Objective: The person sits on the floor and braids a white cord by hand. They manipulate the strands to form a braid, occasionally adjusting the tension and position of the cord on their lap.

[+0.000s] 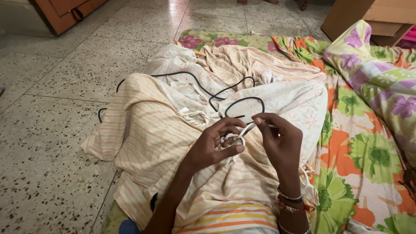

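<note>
White cord point(234, 139) between left hand point(215, 145) and right hand point(281, 141)

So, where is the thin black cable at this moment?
The thin black cable loops over the striped cream cloth in the middle of the head view, just above both hands, with one end trailing left toward the speckled floor.

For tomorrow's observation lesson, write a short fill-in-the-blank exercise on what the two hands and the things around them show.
1. Both hands work a white ___.
2. A thin cable of ___ colour loops over the striped cloth.
3. Bangles sit on the ___ wrist.
4. The floral sheet lies on a speckled ___.

Missing words: cord; black; right; floor
</note>
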